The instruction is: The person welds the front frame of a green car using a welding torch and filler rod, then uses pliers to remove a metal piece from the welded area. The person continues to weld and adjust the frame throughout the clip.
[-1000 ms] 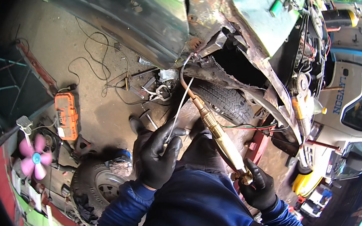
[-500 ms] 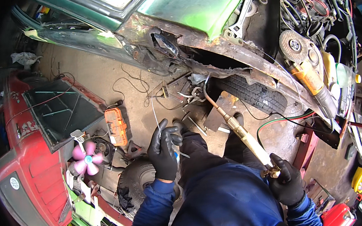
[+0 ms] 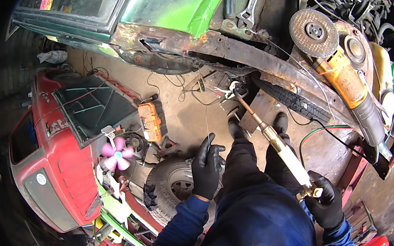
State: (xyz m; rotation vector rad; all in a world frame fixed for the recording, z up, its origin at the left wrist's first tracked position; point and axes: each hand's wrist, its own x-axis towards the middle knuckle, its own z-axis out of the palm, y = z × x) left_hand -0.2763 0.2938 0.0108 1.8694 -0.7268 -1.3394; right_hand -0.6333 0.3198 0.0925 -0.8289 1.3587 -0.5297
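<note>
My right hand [image 3: 326, 200], in a black glove, is closed round the valve end of a brass gas torch [image 3: 286, 159]. The torch slants away to the upper left, and its bent copper tip ends over the floor by the front wheel. I can make out no flame. Level with my knees, my gloved left hand [image 3: 205, 173] pinches a thin metal rod [image 3: 206, 117] that points up and away. Beyond both hands lies the rusty, cut-open edge [image 3: 242, 54] of a green car body, apart from the torch tip.
An angle grinder [image 3: 342, 77] rests on the car's edge at right, near an adjustable wrench [image 3: 253, 2]. Hoses [image 3: 324, 129] run along the right. On the floor are an orange case [image 3: 150, 122], a loose tyre [image 3: 165, 187] and locking pliers [image 3: 227, 90]. A red body section [image 3: 59, 153] stands left.
The view has shifted, so the car's edge and grinder look closer. Both hands appear farther right in the picture, still holding the rod and torch.
</note>
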